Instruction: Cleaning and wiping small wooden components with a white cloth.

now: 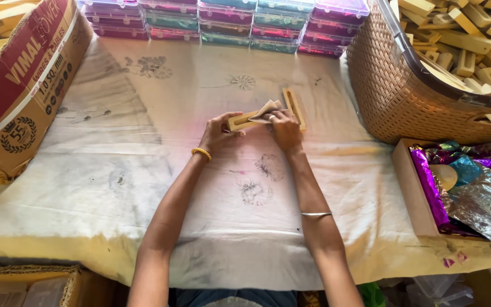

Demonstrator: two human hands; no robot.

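My left hand (218, 132) grips the near end of a pale wooden piece with a slot (237, 120), holding it down on the cloth-covered table (143, 170). My right hand (285, 128) presses a folded scrap of sandpaper (268, 109) onto that piece. A second slotted wooden piece (294, 105) lies on the cloth just beyond my right hand. A beaded yellow bangle is on my left wrist, a thin metal one on my right forearm.
A woven basket (404, 96) full of wooden pieces stands at the right. A wooden tray (413, 193) holds shiny foil wrappers. Stacked coloured plastic boxes (228, 20) line the far edge. A cardboard box (18, 91) with more wooden pieces sits at the left.
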